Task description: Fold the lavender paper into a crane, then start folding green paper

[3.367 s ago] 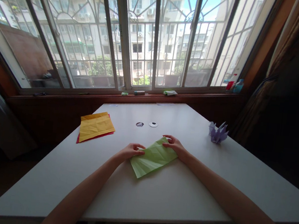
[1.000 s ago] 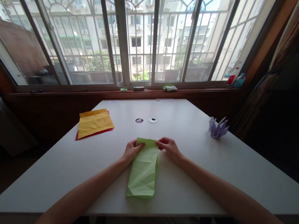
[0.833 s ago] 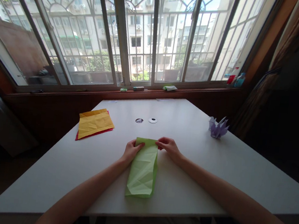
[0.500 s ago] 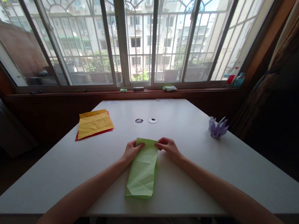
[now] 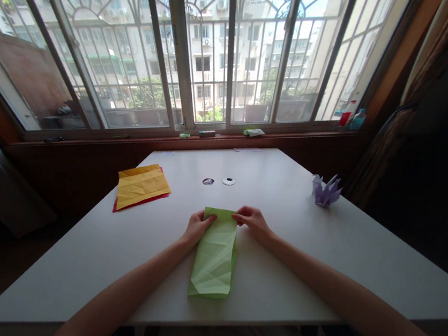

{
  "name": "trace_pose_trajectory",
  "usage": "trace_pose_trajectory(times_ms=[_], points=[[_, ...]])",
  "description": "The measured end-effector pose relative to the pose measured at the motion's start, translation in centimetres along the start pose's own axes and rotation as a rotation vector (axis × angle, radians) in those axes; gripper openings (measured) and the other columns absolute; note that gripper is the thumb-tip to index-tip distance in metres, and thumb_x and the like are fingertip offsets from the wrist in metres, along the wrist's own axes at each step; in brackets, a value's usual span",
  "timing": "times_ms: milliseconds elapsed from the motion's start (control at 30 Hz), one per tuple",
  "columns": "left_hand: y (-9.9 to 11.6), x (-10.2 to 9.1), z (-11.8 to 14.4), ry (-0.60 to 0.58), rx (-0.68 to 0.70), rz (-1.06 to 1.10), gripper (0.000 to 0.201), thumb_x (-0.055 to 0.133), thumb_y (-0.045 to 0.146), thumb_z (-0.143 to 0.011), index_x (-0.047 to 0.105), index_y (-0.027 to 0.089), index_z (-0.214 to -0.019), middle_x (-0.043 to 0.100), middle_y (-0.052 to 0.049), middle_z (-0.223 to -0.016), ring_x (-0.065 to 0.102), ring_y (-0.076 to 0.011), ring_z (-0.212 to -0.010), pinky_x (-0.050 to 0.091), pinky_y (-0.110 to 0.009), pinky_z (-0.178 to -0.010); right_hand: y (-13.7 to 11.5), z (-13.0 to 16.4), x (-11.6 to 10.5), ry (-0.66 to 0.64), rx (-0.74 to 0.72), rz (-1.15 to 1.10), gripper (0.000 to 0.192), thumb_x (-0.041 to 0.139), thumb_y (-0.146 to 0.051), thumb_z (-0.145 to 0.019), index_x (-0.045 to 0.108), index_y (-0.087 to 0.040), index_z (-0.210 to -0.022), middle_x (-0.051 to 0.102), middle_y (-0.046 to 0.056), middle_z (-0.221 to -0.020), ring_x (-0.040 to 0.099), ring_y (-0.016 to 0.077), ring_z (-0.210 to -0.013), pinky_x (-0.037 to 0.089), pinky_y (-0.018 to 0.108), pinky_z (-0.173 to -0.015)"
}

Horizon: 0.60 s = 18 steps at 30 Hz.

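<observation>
Daylight poured through a wide barred window [image 5: 228, 55] above a dark wooden sill [image 5: 195, 140], falling across a white table [image 5: 318, 265]. A brown curtain [image 5: 434, 62] hung at right, apartment blocks [image 5: 206, 36] visible outside.

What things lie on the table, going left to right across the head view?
Yellow paper → left hand → green paper → right hand → purple origami.
</observation>
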<state>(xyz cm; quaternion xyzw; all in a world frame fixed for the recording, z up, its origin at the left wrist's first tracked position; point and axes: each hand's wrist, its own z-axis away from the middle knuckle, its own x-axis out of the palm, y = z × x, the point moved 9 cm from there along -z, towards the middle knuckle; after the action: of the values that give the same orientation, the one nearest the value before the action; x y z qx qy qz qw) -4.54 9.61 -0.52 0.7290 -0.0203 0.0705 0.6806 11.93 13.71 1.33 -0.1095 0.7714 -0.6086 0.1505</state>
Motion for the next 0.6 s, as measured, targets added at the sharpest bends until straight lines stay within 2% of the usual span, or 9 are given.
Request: trace_pose_trajectory(times_ms=[367, 600], points=[[0.26, 0.15, 0.07, -0.01, 0.015, -0.026, 0.031, 0.072, 0.034, -0.059, 0.064, 0.012, -0.078, 0.068, -0.006, -0.075, 0.059, -0.0154, -0.061, 0.047, -0.026, -0.058, -0.62, 0.13, 0.0, -0.002, -0.031, -0.017, 0.028, 0.069, -0.04, -0.062, 0.059, -0.015, -0.064, 0.056, -0.002, -0.053, 0.05, 0.0098, -0.052, 0.039, 0.024, -0.052], [0.18, 0.04, -0.06, -0.004, 0.026, -0.043, 0.029, 0.073, 0.032, -0.058, 0.064, 0.012, -0.078, 0.067, -0.005, -0.075, 0.059, -0.0149, -0.062, 0.047, -0.025, -0.058, -0.33, -0.14, -0.01, -0.001, -0.056, -0.037, 0.028, 0.069, -0.039, -0.063, 0.06, -0.016, -0.076, 0.057, -0.003, -0.054, 0.05, 0.0099, -0.051, 0.039, 0.024, -0.051]])
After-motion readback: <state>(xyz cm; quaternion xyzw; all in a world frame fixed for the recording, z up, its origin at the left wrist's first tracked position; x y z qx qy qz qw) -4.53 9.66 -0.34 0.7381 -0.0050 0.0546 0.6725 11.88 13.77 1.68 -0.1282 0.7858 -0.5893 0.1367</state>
